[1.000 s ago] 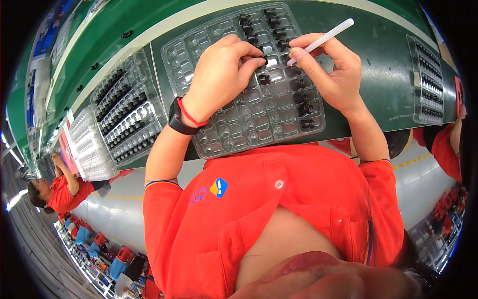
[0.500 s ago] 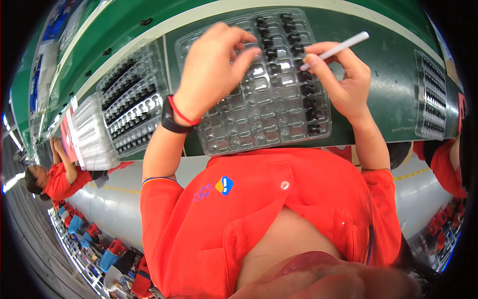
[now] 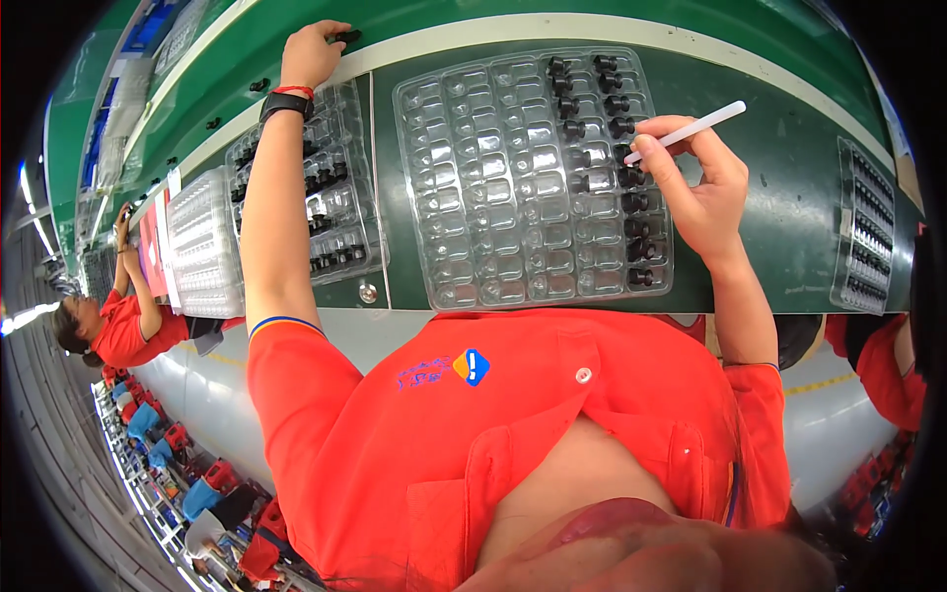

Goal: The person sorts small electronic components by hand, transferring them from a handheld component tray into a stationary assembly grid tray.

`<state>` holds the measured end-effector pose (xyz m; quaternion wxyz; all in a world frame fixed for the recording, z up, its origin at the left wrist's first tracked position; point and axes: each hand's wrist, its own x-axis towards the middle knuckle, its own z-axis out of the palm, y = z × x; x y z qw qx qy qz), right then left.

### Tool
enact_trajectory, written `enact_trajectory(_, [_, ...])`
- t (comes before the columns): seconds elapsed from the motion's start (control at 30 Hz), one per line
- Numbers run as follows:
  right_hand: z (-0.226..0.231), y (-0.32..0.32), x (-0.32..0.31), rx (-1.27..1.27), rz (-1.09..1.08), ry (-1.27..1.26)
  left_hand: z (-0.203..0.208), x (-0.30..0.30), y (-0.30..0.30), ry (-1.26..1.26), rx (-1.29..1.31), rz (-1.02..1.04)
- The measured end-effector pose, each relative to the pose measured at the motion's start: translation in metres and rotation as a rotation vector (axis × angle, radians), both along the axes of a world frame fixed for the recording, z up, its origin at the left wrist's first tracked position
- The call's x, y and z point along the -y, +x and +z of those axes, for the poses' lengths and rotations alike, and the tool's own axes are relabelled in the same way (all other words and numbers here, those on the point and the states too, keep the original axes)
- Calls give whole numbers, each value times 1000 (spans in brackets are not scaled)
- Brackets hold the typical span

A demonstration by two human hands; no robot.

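My left hand [image 3: 312, 55] reaches out at the far left, over the green belt beyond the table edge. Its fingers close on a small black part [image 3: 346, 37]. My right hand [image 3: 702, 185] pinches a slim white pen-like stick [image 3: 695, 130], its tip low over the right-hand column of a clear plastic tray [image 3: 464, 212]. Black parts [image 3: 636, 203] fill much of that column, and several more sit at the far end of the column beside it. The tray's left columns hold nothing.
More black parts [image 3: 258, 85] lie spaced along the belt. To the left, a filled tray [image 3: 345, 212] is partly hidden by my left forearm, beside a stack of clear trays [image 3: 202, 242]. Another filled tray [image 3: 864, 227] lies far right. A person [image 3: 99, 331] in red works at left.
My left hand has moved from above the tray out to the belt at the far left and closed on a black part. My right hand stays over the tray's right column with the stick.
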<state>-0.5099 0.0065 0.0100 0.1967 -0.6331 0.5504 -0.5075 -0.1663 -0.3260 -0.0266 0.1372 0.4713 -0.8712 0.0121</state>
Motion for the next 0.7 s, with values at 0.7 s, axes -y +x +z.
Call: enact_trajectory(0.7, [-7,17,4,52,321,-93,25,-263,-119,1228,-892,-143])
